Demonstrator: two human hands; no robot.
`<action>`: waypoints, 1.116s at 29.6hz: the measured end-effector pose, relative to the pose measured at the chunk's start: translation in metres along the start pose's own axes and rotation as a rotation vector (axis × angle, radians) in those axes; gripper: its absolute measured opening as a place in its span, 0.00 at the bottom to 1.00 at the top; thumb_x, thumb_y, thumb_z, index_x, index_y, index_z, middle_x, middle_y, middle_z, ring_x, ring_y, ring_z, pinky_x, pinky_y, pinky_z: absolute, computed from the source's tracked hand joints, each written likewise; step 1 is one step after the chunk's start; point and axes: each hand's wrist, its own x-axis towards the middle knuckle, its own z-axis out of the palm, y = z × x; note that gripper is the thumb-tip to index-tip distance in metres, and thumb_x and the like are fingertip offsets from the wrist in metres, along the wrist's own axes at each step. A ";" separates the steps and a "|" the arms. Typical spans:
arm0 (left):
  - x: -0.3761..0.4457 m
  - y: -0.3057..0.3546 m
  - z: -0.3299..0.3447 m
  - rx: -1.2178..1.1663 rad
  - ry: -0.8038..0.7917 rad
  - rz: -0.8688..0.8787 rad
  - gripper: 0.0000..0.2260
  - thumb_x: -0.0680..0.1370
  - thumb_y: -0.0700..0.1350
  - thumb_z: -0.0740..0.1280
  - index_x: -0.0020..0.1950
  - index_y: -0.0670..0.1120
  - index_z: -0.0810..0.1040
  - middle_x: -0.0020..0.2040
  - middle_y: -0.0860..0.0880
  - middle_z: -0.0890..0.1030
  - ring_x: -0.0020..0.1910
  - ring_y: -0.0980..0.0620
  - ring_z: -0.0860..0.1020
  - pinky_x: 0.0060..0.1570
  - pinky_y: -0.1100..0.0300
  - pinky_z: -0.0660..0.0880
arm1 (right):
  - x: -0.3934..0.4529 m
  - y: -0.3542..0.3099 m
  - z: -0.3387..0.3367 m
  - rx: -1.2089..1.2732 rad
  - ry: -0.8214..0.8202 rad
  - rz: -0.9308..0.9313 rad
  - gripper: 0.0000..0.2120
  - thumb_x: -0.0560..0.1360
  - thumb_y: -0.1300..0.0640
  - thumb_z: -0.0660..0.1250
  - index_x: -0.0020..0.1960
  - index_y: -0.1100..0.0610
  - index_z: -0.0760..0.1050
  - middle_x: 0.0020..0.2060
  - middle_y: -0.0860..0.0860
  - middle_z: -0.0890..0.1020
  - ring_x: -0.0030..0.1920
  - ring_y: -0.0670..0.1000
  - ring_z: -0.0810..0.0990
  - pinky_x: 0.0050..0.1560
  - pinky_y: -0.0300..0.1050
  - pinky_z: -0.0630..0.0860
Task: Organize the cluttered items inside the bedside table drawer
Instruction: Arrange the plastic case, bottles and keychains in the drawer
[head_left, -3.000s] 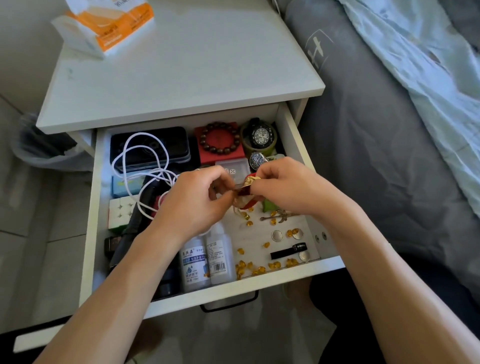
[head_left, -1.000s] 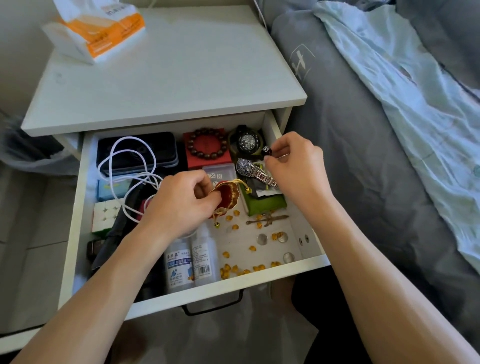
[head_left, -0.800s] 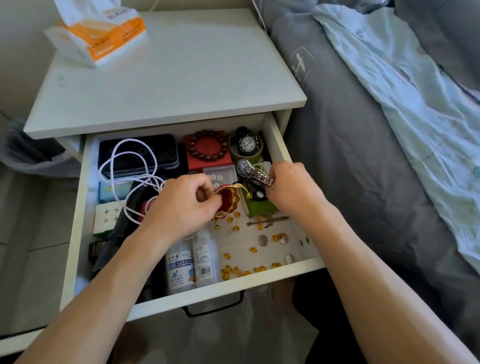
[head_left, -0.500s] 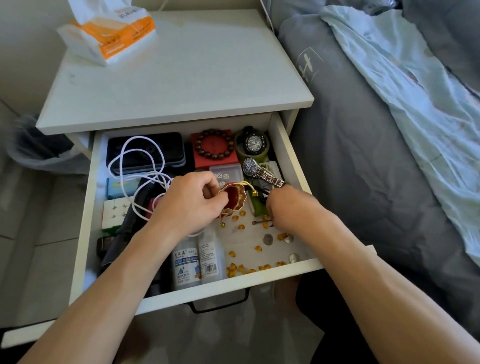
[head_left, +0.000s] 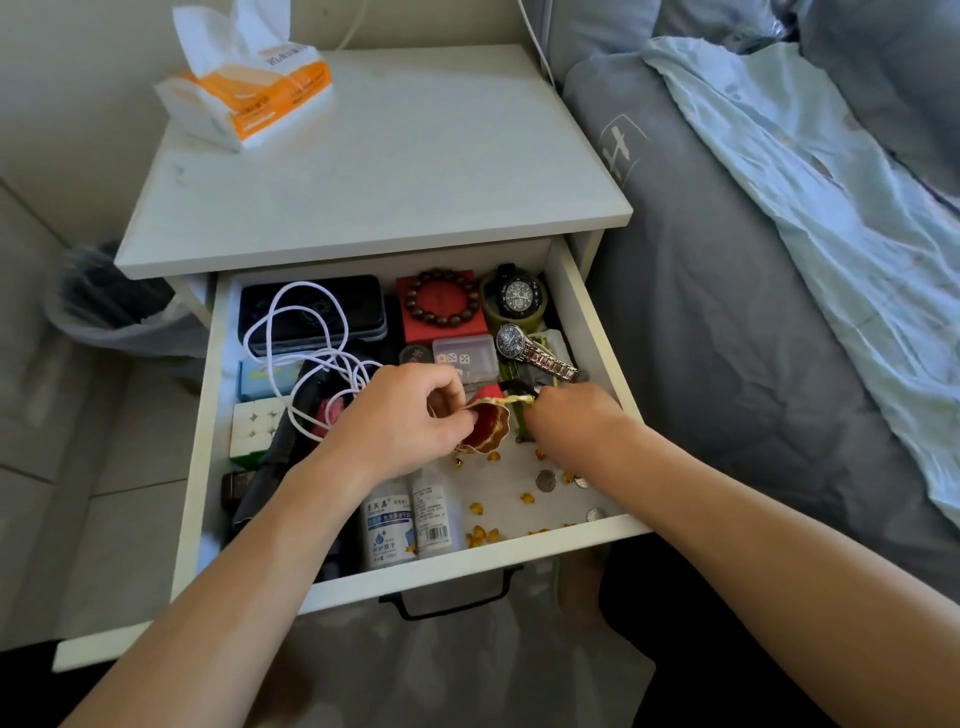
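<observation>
The drawer (head_left: 592, 332) is white. Inside it lie a red pouch (head_left: 485, 428) with a wavy gold rim, a white cable (head_left: 298, 338), a brown bead bracelet (head_left: 442, 304) on a red box (head_left: 441, 325), a black-faced watch (head_left: 517, 296), scattered amber beads (head_left: 483, 534) and white bottles (head_left: 387, 525) with blue labels.

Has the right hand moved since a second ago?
Yes. The right hand has come down from the drawer's back right corner, near the black watch, toward the scattered yellow beads.

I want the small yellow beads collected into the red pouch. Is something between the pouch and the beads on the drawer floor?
Nothing visible blocks it. The left hand holds the red pouch open just above the yellow beads; coins lie among them.
</observation>
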 end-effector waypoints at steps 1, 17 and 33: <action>-0.003 0.000 -0.003 0.009 -0.017 0.013 0.08 0.73 0.47 0.74 0.36 0.53 0.78 0.34 0.60 0.81 0.32 0.59 0.78 0.30 0.70 0.72 | -0.001 -0.001 -0.001 0.007 0.004 0.007 0.12 0.79 0.64 0.60 0.59 0.58 0.76 0.55 0.54 0.80 0.54 0.57 0.81 0.39 0.48 0.70; -0.007 0.000 -0.004 0.091 -0.145 0.064 0.07 0.70 0.45 0.74 0.34 0.53 0.79 0.34 0.56 0.81 0.34 0.57 0.79 0.36 0.60 0.77 | -0.012 -0.005 -0.001 0.097 -0.016 0.031 0.13 0.79 0.63 0.63 0.63 0.59 0.75 0.57 0.55 0.77 0.57 0.57 0.79 0.44 0.47 0.74; -0.006 0.015 -0.003 0.129 -0.285 0.079 0.25 0.63 0.75 0.68 0.48 0.59 0.79 0.46 0.60 0.81 0.43 0.62 0.79 0.44 0.60 0.78 | -0.054 0.025 -0.013 0.914 0.289 0.125 0.10 0.77 0.60 0.65 0.55 0.50 0.80 0.46 0.44 0.79 0.45 0.46 0.78 0.41 0.32 0.73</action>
